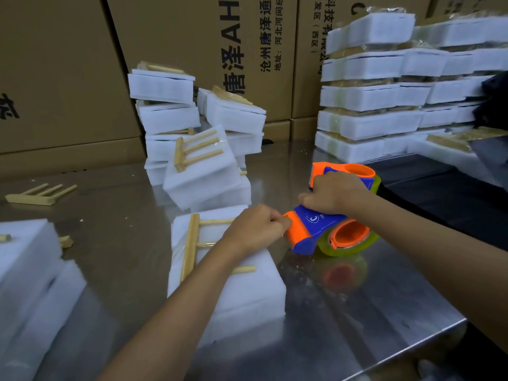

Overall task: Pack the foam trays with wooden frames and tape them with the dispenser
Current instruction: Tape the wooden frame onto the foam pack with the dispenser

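A stack of white foam trays (247, 295) lies in front of me on the steel table, with a wooden frame (192, 243) set on its top. My left hand (254, 229) rests on that top tray, its fingers pinching at the orange mouth of the tape dispenser (316, 229). My right hand (334, 192) grips the blue and orange dispenser from above. The dispenser sits just right of the stack, its clear tape roll (349, 244) near the table. A second orange and blue dispenser (354, 171) stands behind my right hand.
Unsteady piles of foam trays with frames (198, 138) stand behind the stack. Taped bundles (384, 86) are stacked at the back right. More foam trays (30, 276) lie at the left, a loose wooden frame (38, 195) beyond them. Cardboard boxes (68, 64) line the back. The table edge (412, 345) runs at the lower right.
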### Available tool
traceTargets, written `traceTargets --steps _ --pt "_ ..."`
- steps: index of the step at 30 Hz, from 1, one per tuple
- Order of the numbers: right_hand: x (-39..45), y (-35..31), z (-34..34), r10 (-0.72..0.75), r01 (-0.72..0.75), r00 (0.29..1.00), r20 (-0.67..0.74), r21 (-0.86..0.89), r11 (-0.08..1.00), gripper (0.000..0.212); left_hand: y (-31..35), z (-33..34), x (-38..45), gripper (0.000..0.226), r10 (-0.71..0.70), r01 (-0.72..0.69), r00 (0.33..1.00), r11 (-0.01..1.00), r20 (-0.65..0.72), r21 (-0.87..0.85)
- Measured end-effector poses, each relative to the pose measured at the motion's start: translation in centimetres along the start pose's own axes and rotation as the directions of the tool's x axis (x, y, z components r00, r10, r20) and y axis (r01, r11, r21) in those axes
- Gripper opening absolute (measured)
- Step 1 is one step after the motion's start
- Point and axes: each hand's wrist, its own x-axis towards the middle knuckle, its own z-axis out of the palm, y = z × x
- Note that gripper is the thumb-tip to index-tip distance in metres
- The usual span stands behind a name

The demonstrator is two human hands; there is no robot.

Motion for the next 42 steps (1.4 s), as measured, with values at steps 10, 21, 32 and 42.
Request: traceTargets --steps 10,21,32,42 --pt "-0.3 -3.6 0.2 -0.047 0.042 0.999 -0.021 -0.212 0.976 0.035 0.4 -1.2 0.1 0.023 -0.046 0.037 0.999 0.902 -0.011 -0.431" --pt "-2.8 1.7 1.9 0.261 -0.204 0.837 -0.480 0.168 0.964 0.052 -0.2 -1.0 0.6 0.022 0.017 0.001 0.999 0.904 0.038 -0.428" --pt "-6.8 1.1 6.9 0.322 -0.173 0.778 -0.539 0.309 0.935 0.024 0.6 -1.4 0.2 0.040 0.014 0.045 0.985 0.941 0.172 -0.335" --pt "-8.9 -6.4 1.6 0.230 -0.135 0.969 0.087 0.970 0.202 0.037 0.6 -1.3 -0.2 0.046 -0.106 0.134 0.988 0.946 0.110 -0.295"
